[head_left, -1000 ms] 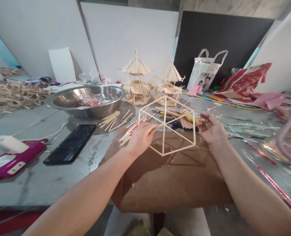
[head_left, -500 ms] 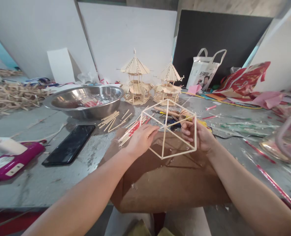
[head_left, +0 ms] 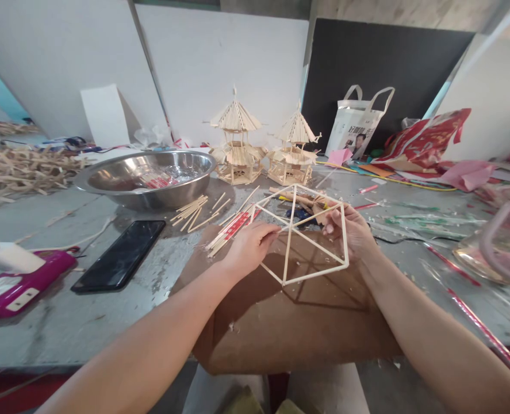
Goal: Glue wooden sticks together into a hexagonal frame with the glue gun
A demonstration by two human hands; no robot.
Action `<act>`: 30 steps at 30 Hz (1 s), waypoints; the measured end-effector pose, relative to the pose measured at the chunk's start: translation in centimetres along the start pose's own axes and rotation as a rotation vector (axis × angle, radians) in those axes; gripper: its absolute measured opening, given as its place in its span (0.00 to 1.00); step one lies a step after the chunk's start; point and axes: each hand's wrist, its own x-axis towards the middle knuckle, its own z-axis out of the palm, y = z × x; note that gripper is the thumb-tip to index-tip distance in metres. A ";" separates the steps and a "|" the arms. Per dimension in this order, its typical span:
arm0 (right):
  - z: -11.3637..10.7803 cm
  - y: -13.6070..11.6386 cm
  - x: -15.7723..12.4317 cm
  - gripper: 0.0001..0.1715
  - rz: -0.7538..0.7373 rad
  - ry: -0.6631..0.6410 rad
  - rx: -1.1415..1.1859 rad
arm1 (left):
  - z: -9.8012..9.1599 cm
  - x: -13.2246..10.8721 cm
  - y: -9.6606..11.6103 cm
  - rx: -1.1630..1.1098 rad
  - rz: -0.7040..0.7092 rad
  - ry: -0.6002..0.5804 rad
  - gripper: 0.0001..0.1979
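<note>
A six-sided frame of thin pale wooden sticks, with spokes meeting at its middle, is held above a brown board. My left hand is closed in a pinch at the frame's left side, fingertips by the hub; it covers the lower-left spoke and corner. At the opposite side, my right hand has its fingers closed round the upper-right corner, partly behind the sticks. Loose sticks with red-printed paper lie just beyond my left hand. Two small stick pavilions stand farther back.
The brown board lies at the table's front edge. To the left are a black phone, a magenta power strip and a steel basin. Tools lie behind the frame. A clear jug and plastic wrappers occupy the right side.
The stick frame has come down slightly and tilted flatter, its far edge dropping most. Both hands keep their places on it, with the left fingers curled a little more.
</note>
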 end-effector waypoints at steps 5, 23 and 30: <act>-0.1 0.3 0.0 0.11 -0.058 0.125 -0.049 | 0.0 0.0 0.2 0.010 -0.024 -0.019 0.07; 0.1 0.3 0.0 0.13 -0.253 0.121 -0.256 | 0.3 -0.1 -1.0 -0.003 -0.027 0.006 0.07; -0.7 0.2 0.4 0.10 -0.234 0.205 -0.132 | 0.2 0.0 -1.0 0.008 -0.028 0.027 0.07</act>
